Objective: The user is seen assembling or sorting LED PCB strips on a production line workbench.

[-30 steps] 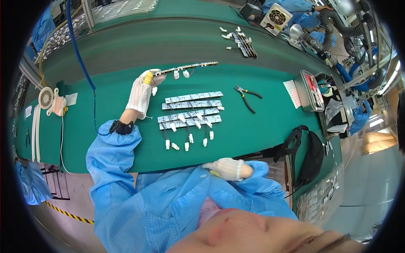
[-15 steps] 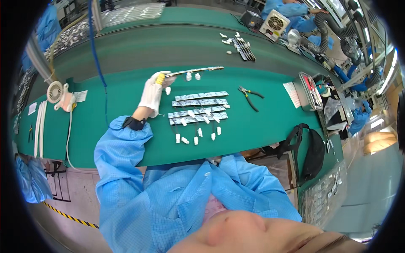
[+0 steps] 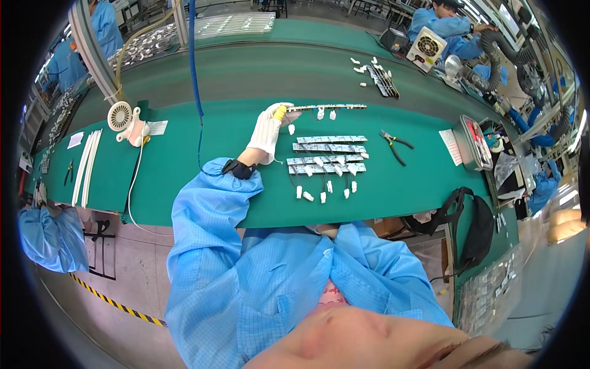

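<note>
My left hand (image 3: 268,130), in a white glove with yellow at a fingertip, grips one end of a narrow circuit board strip (image 3: 329,107). The strip is held nearly level, seen almost edge-on, and white connectors (image 3: 321,114) hang beneath it. Nearer to me several similar board strips (image 3: 329,147) lie in a row on the green mat, with dark wires and white connectors (image 3: 323,197) spread toward me. Only a sliver of my right hand (image 3: 327,230) shows at the table's front edge, against my blue sleeve; its fingers are hidden.
Pliers (image 3: 396,147) lie right of the boards. Beyond, a stack of boards (image 3: 384,81) rests on a dark belt. A small fan (image 3: 127,123) and white tubes (image 3: 88,167) are at left, under a hanging blue coiled cable (image 3: 194,67). A metal tray (image 3: 472,144) and black bag (image 3: 474,227) are at right.
The whole view has swung, so the table and its things sit farther right in the picture. My left hand still grips the board strip, which looks more level now.
</note>
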`<action>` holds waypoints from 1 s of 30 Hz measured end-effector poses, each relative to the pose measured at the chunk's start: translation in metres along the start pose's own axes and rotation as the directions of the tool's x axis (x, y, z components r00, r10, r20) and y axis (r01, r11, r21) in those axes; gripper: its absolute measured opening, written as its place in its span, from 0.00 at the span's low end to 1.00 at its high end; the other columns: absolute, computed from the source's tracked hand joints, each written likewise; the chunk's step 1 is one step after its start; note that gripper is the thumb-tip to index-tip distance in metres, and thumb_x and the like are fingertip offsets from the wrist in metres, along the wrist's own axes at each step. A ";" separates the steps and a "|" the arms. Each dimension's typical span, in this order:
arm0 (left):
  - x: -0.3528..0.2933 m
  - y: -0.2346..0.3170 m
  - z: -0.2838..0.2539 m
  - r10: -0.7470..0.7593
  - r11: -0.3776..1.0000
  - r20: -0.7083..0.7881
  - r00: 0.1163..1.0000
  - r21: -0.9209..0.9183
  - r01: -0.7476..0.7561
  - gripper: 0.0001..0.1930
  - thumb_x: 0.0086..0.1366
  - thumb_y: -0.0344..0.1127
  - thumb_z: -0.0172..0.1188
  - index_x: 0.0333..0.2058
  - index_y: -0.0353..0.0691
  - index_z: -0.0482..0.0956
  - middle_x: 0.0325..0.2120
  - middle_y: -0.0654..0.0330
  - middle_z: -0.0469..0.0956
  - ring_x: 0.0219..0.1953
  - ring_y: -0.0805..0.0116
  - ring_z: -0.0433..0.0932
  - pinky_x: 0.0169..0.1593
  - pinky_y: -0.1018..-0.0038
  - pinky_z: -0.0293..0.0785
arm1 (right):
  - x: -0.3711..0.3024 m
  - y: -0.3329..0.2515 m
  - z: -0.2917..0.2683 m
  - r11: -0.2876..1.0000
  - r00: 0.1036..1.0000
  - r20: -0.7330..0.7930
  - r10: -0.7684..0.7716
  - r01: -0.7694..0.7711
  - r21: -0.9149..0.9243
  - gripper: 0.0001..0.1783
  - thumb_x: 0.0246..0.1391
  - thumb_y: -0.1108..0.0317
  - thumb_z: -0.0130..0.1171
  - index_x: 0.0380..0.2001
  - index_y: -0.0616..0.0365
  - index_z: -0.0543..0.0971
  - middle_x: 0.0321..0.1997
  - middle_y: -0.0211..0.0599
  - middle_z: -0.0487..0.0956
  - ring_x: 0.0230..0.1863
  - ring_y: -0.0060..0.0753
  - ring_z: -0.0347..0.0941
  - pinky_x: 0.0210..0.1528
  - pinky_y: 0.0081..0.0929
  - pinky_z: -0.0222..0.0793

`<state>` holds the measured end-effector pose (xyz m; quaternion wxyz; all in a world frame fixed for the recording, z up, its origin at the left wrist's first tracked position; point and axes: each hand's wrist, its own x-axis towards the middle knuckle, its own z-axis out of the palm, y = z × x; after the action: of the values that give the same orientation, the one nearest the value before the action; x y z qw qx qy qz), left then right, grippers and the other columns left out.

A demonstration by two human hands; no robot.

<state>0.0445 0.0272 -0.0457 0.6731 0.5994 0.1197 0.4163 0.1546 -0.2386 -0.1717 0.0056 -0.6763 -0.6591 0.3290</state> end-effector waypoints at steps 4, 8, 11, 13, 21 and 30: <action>0.000 0.008 0.005 0.018 0.997 0.019 1.000 0.074 -0.019 0.15 0.71 0.38 0.42 0.45 0.35 0.73 0.38 0.55 0.81 0.41 0.67 0.79 0.45 0.76 0.71 | -0.007 0.002 0.014 0.998 0.998 -0.041 0.052 -0.051 0.024 0.18 0.52 0.59 0.56 0.42 0.60 0.77 0.40 0.44 0.78 0.39 0.43 0.74 0.41 0.37 0.71; -0.002 0.012 0.008 0.042 0.990 0.028 0.999 0.135 -0.045 0.14 0.70 0.34 0.41 0.44 0.35 0.73 0.38 0.55 0.81 0.41 0.68 0.79 0.44 0.77 0.71 | -0.014 0.002 0.027 0.994 0.991 -0.090 0.097 -0.093 0.050 0.18 0.52 0.59 0.56 0.42 0.60 0.76 0.40 0.44 0.78 0.39 0.43 0.74 0.41 0.37 0.71; -0.005 0.016 0.016 -0.023 0.984 0.001 1.000 0.175 0.022 0.14 0.66 0.29 0.40 0.45 0.34 0.72 0.38 0.55 0.81 0.41 0.69 0.79 0.44 0.78 0.70 | -0.012 0.000 0.031 0.991 0.983 -0.135 0.120 -0.112 0.067 0.18 0.52 0.59 0.56 0.42 0.60 0.76 0.40 0.44 0.78 0.39 0.43 0.74 0.41 0.37 0.71; -0.007 0.011 0.018 -0.073 0.995 -0.016 0.997 0.068 0.074 0.14 0.66 0.29 0.41 0.45 0.34 0.72 0.38 0.56 0.81 0.40 0.70 0.78 0.43 0.78 0.70 | -0.010 0.002 0.031 0.990 0.978 -0.163 0.131 -0.120 0.072 0.18 0.52 0.59 0.56 0.42 0.60 0.76 0.40 0.44 0.78 0.39 0.43 0.74 0.41 0.37 0.71; -0.007 0.009 0.014 0.035 0.979 0.053 0.998 0.201 -0.045 0.14 0.68 0.35 0.43 0.44 0.33 0.72 0.37 0.53 0.81 0.40 0.67 0.79 0.47 0.75 0.71 | -0.013 0.018 0.042 0.979 0.963 -0.181 0.201 -0.191 0.073 0.19 0.52 0.58 0.56 0.42 0.60 0.76 0.40 0.44 0.78 0.39 0.43 0.75 0.41 0.37 0.71; -0.003 0.008 0.007 -0.033 0.994 -0.078 0.996 0.106 0.041 0.16 0.71 0.39 0.43 0.45 0.32 0.72 0.38 0.51 0.80 0.43 0.64 0.80 0.50 0.70 0.74 | -0.013 0.062 0.014 0.954 0.938 -0.186 0.293 -0.299 -0.008 0.20 0.51 0.57 0.57 0.42 0.60 0.76 0.40 0.43 0.78 0.39 0.43 0.75 0.41 0.37 0.71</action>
<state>0.0444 0.0195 -0.0374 0.6425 0.6161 0.1784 0.4192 0.2039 -0.2642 -0.2045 0.0042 -0.7949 -0.5524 0.2509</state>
